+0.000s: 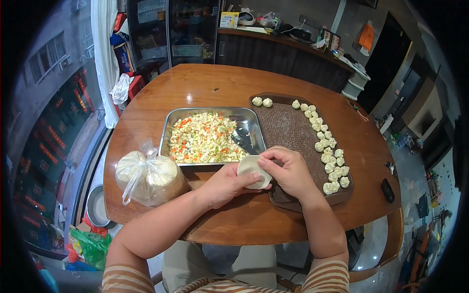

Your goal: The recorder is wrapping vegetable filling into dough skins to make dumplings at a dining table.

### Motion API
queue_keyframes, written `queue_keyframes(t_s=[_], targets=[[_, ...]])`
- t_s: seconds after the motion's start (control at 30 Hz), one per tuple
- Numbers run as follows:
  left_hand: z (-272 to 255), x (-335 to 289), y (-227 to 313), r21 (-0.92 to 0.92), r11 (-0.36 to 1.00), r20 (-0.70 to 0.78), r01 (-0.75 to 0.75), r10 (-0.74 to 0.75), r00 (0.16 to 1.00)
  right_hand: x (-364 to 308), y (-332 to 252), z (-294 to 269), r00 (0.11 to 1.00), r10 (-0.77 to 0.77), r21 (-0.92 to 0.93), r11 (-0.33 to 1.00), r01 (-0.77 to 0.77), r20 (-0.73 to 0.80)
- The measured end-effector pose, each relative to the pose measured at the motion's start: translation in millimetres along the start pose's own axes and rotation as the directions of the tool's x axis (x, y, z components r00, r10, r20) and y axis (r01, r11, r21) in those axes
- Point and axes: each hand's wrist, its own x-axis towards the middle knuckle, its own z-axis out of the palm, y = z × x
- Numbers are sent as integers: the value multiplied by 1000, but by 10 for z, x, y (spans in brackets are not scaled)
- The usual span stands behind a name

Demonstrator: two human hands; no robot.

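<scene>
Between my two hands is a round, pale dough wrapper (248, 165), held in front of the near right corner of a metal tray. My left hand (228, 181) supports it from below, thumb resting on its face. The fingers of my right hand (285, 168) pinch its upper right edge. The metal tray (168, 128) holds a chopped filling (205, 136) of pale green, white and orange bits, heaped towards its left. A brown patterned tray (281, 122) lies to the right, with several small pleated dumplings (324, 142) along its right side and two at its far left corner.
A knotted clear plastic bag (149, 178) of pale dough rounds sits left of my left forearm. On the wooden table's (205, 80) right edge lie a dark case (387, 190) and keys (390, 167). A metal basin (97, 207) and a green bag (93, 246) are low at the left.
</scene>
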Motion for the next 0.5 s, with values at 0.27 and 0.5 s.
queue_keyframes(t_s=[0.27,0.5], targets=[[-11,10,0,-10,999,-25,48,-49,998,17,71,7,991,-135,-32,990,135,10],[-7,12,-2,-50,999,-23,-9,8,1000,8,49,-23,999,-34,29,999,35,-15]])
